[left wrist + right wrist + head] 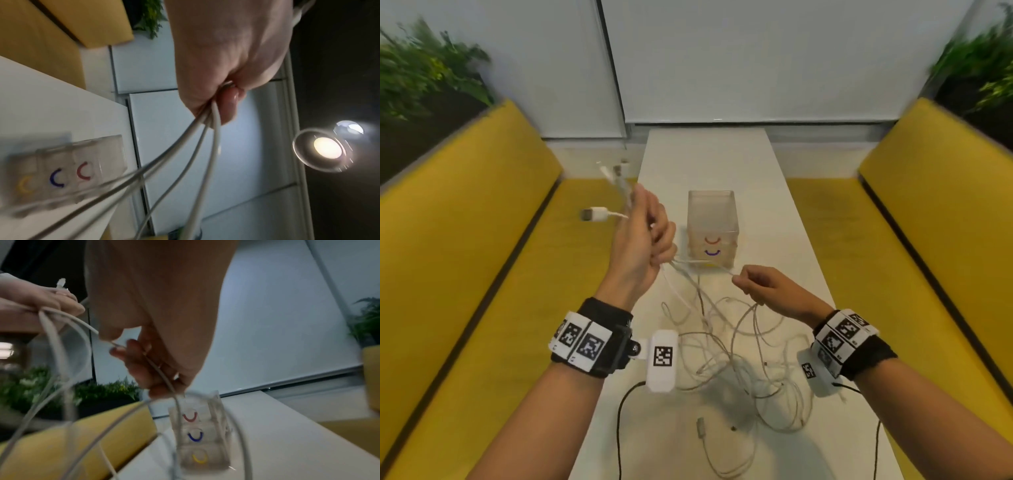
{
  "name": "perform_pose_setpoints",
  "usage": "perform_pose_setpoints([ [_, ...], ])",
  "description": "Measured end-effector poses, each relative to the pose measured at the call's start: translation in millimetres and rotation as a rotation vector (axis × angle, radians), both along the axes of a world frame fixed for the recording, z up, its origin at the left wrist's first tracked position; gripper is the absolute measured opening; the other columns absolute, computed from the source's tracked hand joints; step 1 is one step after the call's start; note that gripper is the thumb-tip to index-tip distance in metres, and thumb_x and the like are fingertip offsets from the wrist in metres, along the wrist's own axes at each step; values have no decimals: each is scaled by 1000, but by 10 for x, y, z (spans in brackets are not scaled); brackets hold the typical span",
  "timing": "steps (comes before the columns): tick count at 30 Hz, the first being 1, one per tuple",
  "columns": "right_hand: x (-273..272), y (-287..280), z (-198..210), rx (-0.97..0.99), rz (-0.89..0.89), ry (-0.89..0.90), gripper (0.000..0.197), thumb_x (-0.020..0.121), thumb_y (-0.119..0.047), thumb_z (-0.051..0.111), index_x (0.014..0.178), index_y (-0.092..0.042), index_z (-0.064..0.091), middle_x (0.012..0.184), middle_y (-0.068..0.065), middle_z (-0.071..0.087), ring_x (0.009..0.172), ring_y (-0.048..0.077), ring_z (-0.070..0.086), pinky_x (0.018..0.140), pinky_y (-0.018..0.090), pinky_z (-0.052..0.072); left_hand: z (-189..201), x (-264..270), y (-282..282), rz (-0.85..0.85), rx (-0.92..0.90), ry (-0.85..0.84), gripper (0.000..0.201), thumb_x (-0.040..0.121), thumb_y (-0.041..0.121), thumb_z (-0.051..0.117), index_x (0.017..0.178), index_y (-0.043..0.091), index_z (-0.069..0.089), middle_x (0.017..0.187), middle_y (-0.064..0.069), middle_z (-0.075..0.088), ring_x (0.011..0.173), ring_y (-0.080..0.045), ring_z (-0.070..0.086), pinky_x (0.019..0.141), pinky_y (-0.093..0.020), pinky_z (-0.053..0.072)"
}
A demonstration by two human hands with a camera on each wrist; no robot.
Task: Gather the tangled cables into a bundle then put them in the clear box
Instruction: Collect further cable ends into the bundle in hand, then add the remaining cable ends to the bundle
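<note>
Head view: white surface carries the clear box and, nearer the person, the loose cables, left hand raised with fingers curled round several cable ends, right hand fingers pinching one strand beside the box.

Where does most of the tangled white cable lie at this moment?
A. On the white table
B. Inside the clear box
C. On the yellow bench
A: the loops of the cables sprawl on the white table below both hands, while the clear box holds none.
</note>
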State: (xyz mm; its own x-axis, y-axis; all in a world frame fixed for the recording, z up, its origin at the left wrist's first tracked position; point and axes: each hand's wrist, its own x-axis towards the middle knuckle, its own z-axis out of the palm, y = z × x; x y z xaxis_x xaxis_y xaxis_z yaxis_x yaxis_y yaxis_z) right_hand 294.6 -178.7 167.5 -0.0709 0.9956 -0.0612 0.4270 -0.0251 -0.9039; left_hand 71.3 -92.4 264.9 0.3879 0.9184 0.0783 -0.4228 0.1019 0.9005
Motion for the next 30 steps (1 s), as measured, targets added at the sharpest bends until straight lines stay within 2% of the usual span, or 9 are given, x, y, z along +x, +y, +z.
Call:
perform_pose_setpoints([
  [2,-28,37,66,45,3,-55,44,99,-40,50,81,0,45,67,-5,40,63,12,36,63,34,34,-110,84,-51,-65,193,325,30,103,38,47,80,20,53,55,12,36,44,-7,35,39,-20,27],
  [6,-123,99,414,95,97,37,20,101,-20,43,99,-7,58,70,-15,50,61,5,38,60,23,37,-411,243,-101,-171,516,829,13,90,33,71,101,28,73,89,6,74,84,-12,69,73,-37,57],
  [9,-121,83,646,148,142,72,22,102,-6,45,116,1,60,75,-5,53,61,3,41,59,17,35,-449,234,-114,-135,414,725,16,92,37,69,81,31,78,73,4,74,67,-11,64,63,-35,50],
  [12,-92,33,684,103,192,143,32,100,1,47,132,5,50,68,-20,58,57,0,42,58,12,36,-368,191,-85,-122,396,595,30,94,28,67,64,25,71,61,3,63,54,-9,52,56,-35,43],
  [15,-37,-10,596,75,129,126,42,98,-5,55,137,-8,43,60,-22,56,54,1,41,55,13,34,-175,146,-77,-72,357,488,15,94,8,63,81,9,72,54,-6,43,44,-2,47,46,-23,42],
  [19,210,-53,401,27,1,179,15,96,-19,61,104,-8,56,58,-9,41,56,14,29,54,30,25,-17,-66,48,49,270,362,27,95,35,57,75,16,57,57,2,41,44,-7,36,43,-26,32],
  [22,350,-69,186,-48,-15,96,45,92,-38,64,71,-2,45,59,2,33,55,16,27,53,32,23,75,-192,133,171,149,168,32,91,44,58,71,21,49,54,9,42,46,-7,32,43,-27,22],
  [26,525,-103,-139,-96,-87,-38,58,87,-56,63,65,-5,45,57,3,43,54,15,43,60,35,36,133,-241,191,292,130,84,43,99,43,54,64,21,44,54,4,34,47,-10,27,48,-34,17],
  [30,627,-50,-313,-193,-84,-117,42,95,-42,58,77,-5,53,65,2,64,76,26,68,76,38,48,156,-205,156,365,89,6,41,101,40,52,66,20,42,55,6,32,45,-8,24,42,-24,20],
])
